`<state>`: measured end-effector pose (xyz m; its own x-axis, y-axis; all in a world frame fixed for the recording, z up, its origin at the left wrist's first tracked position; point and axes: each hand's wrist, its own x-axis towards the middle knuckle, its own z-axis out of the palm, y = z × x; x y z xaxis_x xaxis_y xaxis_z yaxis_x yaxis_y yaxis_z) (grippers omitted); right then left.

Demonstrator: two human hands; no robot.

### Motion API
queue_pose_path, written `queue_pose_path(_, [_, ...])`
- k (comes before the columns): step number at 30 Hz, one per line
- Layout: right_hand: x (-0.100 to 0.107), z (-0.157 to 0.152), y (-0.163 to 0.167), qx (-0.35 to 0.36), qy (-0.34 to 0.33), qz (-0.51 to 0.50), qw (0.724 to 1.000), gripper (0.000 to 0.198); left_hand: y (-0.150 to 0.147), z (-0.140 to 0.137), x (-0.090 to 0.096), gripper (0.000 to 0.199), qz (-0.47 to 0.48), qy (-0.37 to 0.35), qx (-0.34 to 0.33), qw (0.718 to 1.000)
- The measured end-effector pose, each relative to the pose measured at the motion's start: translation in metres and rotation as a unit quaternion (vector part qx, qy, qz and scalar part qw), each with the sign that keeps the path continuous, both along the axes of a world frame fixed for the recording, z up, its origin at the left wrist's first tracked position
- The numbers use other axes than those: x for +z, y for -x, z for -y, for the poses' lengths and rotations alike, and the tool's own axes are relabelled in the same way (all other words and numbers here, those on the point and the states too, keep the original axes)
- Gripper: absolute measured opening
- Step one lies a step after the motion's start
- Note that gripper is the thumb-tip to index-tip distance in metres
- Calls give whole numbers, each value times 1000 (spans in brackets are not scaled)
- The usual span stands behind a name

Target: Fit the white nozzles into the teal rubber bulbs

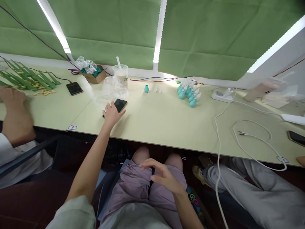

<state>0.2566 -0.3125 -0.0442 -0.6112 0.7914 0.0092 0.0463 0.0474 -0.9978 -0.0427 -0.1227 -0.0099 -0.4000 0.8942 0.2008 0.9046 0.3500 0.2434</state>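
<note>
My left hand (111, 114) is over a black smartphone (120, 104) lying on the table. Its fingers reach across the far edge and the thumb is by the near edge, covering the phone's middle. A crumpled clear plastic bag (111, 90) lies just beyond it, beside a lidded drink cup (122, 76) with a white straw. Above my lap, my right hand (164, 178) hovers with curved fingers apart and nothing in them. Farther back on the table stand a single small turquoise bulb-shaped piece (146, 89) and a cluster of turquoise bulbs with white tips (188, 92).
At left are green pointed strips (28, 76), another phone (74, 88) on a cable, and a cardboard box (95, 76) of wrappings. A person's arm (16, 111) rests there. Rightward are a power strip (221, 97), a white cable (218, 143) hanging over the edge, and another person's legs (250, 190).
</note>
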Motion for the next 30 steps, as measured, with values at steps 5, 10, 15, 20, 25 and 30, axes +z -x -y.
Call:
queue_pose_path(5, [-31,4,10,-22,80,-51,995,29,-4,-28,-15,71,12,11,35,999])
queue_pose_path(10, [-49,2,-4,-59,68,-32,995,25,5,-30,-12,68,64,-32,64,995])
queue_pose_path(15, [-41,0,-2,-63,40,-19,997,24,-10,-9,-9,65,49,-79,68,993])
queue_pose_path(20, [-22,-5,11,-53,10,0,999,23,-45,25,-6,72,49,-21,11,998])
queue_pose_path(25, [0,-22,18,-27,-52,37,998,24,-54,64,-4,90,62,21,-33,997])
queue_pose_path(30, [5,-32,22,-31,-74,37,996,24,-47,108,-13,93,49,15,-36,998])
